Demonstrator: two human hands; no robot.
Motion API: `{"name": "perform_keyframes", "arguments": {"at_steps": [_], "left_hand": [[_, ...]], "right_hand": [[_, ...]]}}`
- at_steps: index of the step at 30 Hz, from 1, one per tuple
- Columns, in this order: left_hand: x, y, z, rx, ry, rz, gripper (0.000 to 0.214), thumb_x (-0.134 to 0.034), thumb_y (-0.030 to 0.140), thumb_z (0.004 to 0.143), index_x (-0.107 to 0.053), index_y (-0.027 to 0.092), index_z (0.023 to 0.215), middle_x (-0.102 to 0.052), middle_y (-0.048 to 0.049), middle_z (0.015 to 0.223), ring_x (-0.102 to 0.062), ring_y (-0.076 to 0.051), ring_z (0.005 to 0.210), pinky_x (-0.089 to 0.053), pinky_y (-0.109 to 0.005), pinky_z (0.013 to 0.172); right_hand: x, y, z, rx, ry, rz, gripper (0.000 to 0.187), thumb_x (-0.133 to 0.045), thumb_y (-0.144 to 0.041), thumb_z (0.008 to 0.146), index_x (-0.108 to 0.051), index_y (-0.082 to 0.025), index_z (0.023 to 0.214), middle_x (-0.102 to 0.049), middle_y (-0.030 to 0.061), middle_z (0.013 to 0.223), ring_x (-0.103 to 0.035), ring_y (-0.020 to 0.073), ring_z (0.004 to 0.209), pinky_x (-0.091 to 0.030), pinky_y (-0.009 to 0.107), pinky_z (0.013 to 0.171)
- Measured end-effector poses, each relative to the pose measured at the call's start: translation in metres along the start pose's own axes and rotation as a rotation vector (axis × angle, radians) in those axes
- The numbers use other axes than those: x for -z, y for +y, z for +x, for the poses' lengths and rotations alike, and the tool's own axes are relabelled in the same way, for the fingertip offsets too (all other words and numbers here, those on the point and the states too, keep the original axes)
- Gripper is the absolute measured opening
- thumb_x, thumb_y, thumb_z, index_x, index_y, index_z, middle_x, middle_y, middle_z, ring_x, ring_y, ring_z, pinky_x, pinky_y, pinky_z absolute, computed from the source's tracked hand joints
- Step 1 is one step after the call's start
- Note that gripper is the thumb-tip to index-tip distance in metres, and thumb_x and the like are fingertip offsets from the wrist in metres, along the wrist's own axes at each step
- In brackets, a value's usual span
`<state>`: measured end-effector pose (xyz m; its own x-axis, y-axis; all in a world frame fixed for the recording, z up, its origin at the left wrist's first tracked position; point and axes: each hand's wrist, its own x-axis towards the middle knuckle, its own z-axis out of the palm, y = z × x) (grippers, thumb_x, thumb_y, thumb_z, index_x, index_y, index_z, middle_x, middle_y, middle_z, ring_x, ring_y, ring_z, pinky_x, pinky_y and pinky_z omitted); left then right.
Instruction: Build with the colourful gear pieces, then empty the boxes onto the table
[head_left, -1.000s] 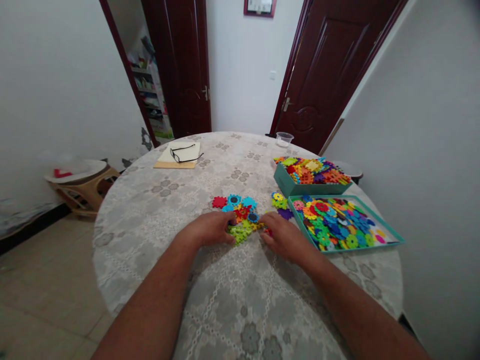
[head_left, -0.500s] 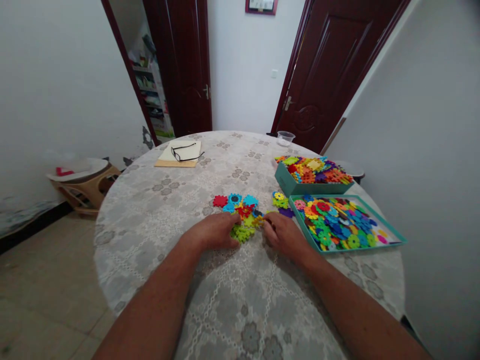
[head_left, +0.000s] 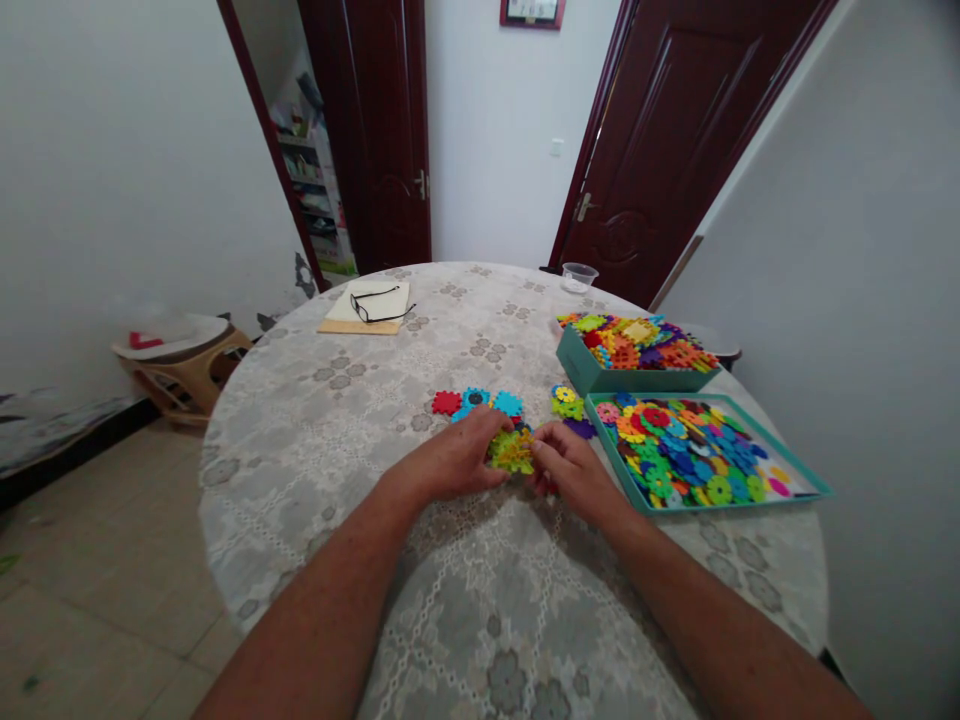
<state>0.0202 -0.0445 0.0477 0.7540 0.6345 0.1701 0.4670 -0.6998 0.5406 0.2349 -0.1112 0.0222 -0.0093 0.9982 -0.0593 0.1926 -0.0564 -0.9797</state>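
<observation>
My left hand (head_left: 466, 455) is closed around the left side of a yellow-green cluster of toothed plastic building pieces (head_left: 512, 453). My right hand (head_left: 568, 462) pinches the cluster's right edge, at a yellow toothed piece. A bit of red shows under the right fingers, too small to make out. Just beyond the left hand lie a red square toothed piece (head_left: 447, 402), a blue one with a dark centre (head_left: 475, 397) and a light blue one (head_left: 508, 404). The left hand partly hides other pieces there.
To the right, a teal box (head_left: 637, 380) is heaped with toothed pieces. Its shallow teal tray (head_left: 784, 462) holds many gears. Loose yellow-green gears (head_left: 568, 408) and a purple piece (head_left: 580, 428) lie beside the tray. Glasses (head_left: 367, 308) rest on a notebook (head_left: 337, 326); a clear bowl (head_left: 579, 278) stands far back.
Both hands have drawn together around the yellow-green cluster, which now looks tilted up between them. The left hand covers more of the red and blue pieces behind. The view has shifted slightly.
</observation>
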Motion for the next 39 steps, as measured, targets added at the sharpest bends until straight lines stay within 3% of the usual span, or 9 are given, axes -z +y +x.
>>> {"name": "perform_keyframes", "arguments": {"at_steps": [4,14,19,25,31,34,39], "left_hand": [[-0.008,0.000,0.004,-0.015,0.038,-0.012,0.053,-0.075,0.027,0.082,-0.055,0.023,0.130,-0.059,-0.0088,0.125,-0.059,-0.026,0.117,-0.050,-0.037,0.098],[-0.017,-0.003,0.006,0.000,0.006,0.058,0.060,-0.073,0.024,0.083,-0.050,0.025,0.139,-0.054,-0.0106,0.134,-0.058,-0.029,0.125,-0.051,-0.041,0.104],[-0.016,0.002,0.008,-0.007,0.058,0.046,0.064,-0.073,0.024,0.084,-0.048,0.027,0.142,-0.055,-0.0104,0.136,-0.056,-0.030,0.130,-0.048,-0.045,0.110],[-0.017,-0.001,0.009,-0.059,0.071,0.039,0.066,-0.073,0.021,0.083,-0.046,0.027,0.143,-0.056,-0.0109,0.138,-0.054,-0.029,0.131,-0.047,-0.044,0.112],[-0.017,0.000,0.007,-0.039,-0.005,0.090,0.045,-0.070,0.028,0.087,-0.055,0.025,0.130,-0.057,-0.0101,0.130,-0.058,-0.028,0.120,-0.051,-0.040,0.101],[-0.018,0.004,0.008,-0.024,-0.023,0.086,0.037,-0.070,0.029,0.087,-0.058,0.025,0.122,-0.058,-0.0086,0.126,-0.060,-0.026,0.117,-0.051,-0.038,0.099],[-0.017,0.011,0.009,-0.022,0.021,0.016,0.041,-0.071,0.028,0.085,-0.059,0.026,0.124,-0.060,-0.0087,0.129,-0.060,-0.027,0.119,-0.049,-0.040,0.103]], "right_hand": [[-0.006,0.004,0.001,-0.059,-0.072,0.090,0.028,-0.063,-0.048,0.091,-0.051,-0.024,0.099,-0.070,-0.0022,0.067,-0.067,0.0157,0.055,-0.052,0.024,0.052],[-0.003,0.011,0.001,-0.071,-0.167,-0.048,0.021,-0.063,-0.038,0.092,-0.057,-0.022,0.103,-0.070,-0.0003,0.076,-0.069,0.0156,0.061,-0.057,0.027,0.057],[-0.004,0.012,0.001,-0.040,-0.112,-0.094,0.022,-0.065,-0.034,0.088,-0.057,-0.022,0.105,-0.071,0.0003,0.084,-0.071,0.0171,0.067,-0.057,0.028,0.058],[0.006,0.009,0.001,-0.091,-0.085,-0.024,0.020,-0.060,-0.023,0.076,-0.050,-0.024,0.094,-0.069,-0.0035,0.074,-0.069,0.0165,0.065,-0.055,0.026,0.059],[0.011,0.012,0.003,-0.093,-0.086,-0.040,0.023,-0.056,-0.018,0.071,-0.051,-0.024,0.092,-0.067,-0.0040,0.074,-0.067,0.0163,0.064,-0.052,0.024,0.057],[0.006,0.012,0.002,-0.052,-0.045,-0.145,0.022,-0.057,-0.016,0.071,-0.052,-0.025,0.090,-0.065,-0.0034,0.075,-0.063,0.0162,0.063,-0.047,0.024,0.055],[-0.001,0.007,0.001,0.173,0.128,-0.506,0.013,-0.059,-0.013,0.076,-0.054,-0.023,0.084,-0.062,0.0018,0.085,-0.057,0.0187,0.079,-0.042,0.027,0.067]]}}
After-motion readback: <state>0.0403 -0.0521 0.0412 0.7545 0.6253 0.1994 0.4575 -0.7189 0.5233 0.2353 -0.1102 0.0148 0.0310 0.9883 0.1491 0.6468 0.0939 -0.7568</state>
